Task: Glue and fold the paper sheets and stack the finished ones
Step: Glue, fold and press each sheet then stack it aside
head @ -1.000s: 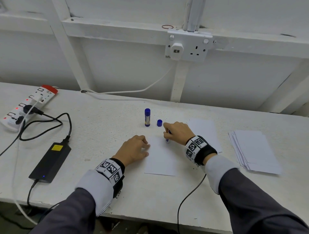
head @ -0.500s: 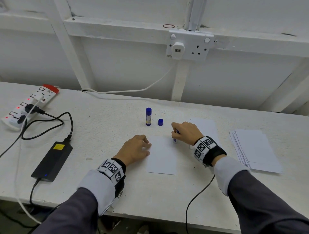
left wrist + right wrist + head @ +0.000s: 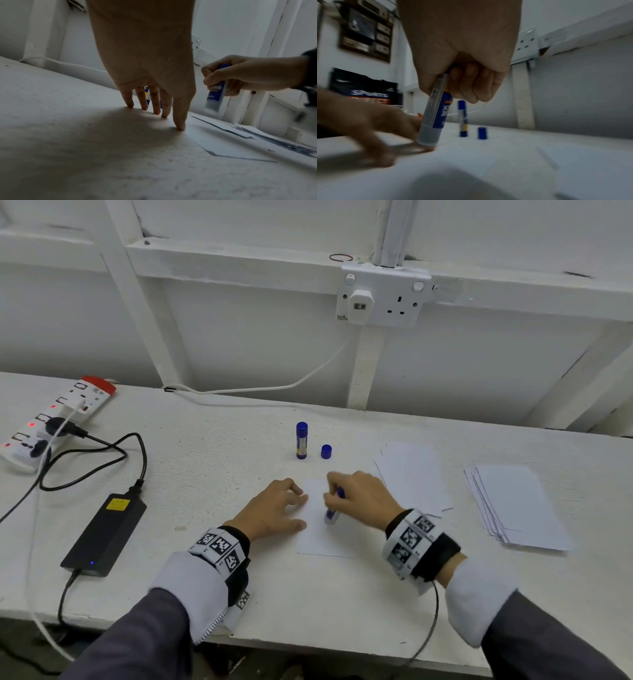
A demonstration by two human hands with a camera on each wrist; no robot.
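A white sheet [image 3: 325,542] lies flat on the table in front of me. My left hand [image 3: 274,508] presses its left edge with straight fingertips [image 3: 179,125]. My right hand [image 3: 359,498] grips an uncapped blue glue stick [image 3: 331,513], tilted, with its tip down on the sheet [image 3: 488,162]. The same glue stick [image 3: 435,115] is blurred in the right wrist view. A second capped glue stick [image 3: 301,440] stands upright behind the sheet, with a loose blue cap [image 3: 326,451] beside it. Folded sheets [image 3: 414,474] lie just right of my right hand, and a stack of flat sheets [image 3: 513,505] lies farther right.
A black power adapter [image 3: 106,529] with its cables sits at the left, and a power strip [image 3: 58,419] lies behind it. A wall socket [image 3: 383,299] hangs above the table's back edge. A thin cable runs from my right wrist over the front edge.
My right hand ran the glue stick right along the sheet's far edge, then drew it back toward me and left over the sheet. My left hand has stayed on the left edge.
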